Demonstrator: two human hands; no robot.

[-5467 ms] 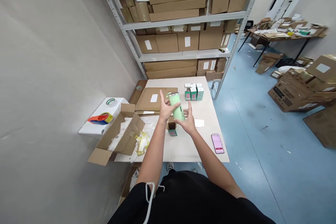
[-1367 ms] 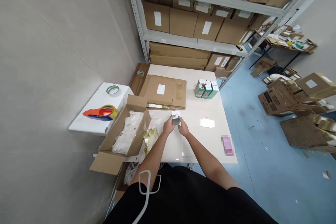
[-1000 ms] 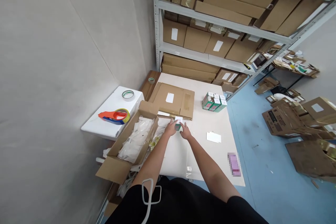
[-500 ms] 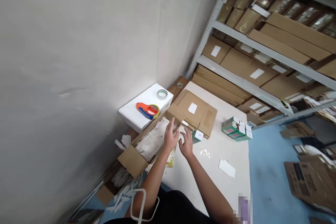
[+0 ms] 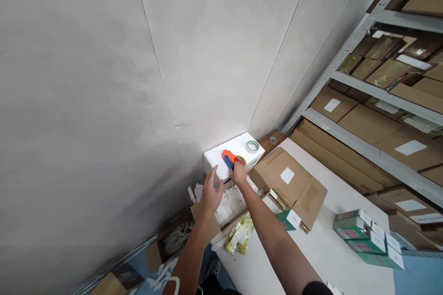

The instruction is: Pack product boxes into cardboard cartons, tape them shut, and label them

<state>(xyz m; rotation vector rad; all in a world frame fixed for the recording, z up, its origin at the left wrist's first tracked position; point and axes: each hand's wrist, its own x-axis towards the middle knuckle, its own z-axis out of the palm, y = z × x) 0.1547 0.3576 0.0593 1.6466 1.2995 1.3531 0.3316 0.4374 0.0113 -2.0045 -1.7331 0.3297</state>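
On the white box (image 5: 238,144) against the wall lies an orange and blue tape dispenser (image 5: 229,156) with a yellow-edged roll. My right hand (image 5: 238,174) has its fingers closed round the dispenser's near side; part of the tool is covered by the hand. My left hand (image 5: 212,193) is open, fingers apart, holding nothing, close to the front corner of the white box. Below both hands stands an open cardboard carton (image 5: 206,221) with white paper-like filling (image 5: 230,205) inside. A roll of tape (image 5: 253,145) sits on the white box behind the dispenser.
Flattened cardboard (image 5: 289,173) lies on the white table (image 5: 353,244). Green boxes (image 5: 368,237) stand at the table's right, and another green box (image 5: 289,219) near my right forearm. Crumpled yellow tape (image 5: 239,235) sits beside the carton. A metal shelf (image 5: 377,138) holds cartons.
My hands have moved from above the carton to the white box. My right hand has taken hold of the tape dispenser. The view has turned left and up, showing more wall.
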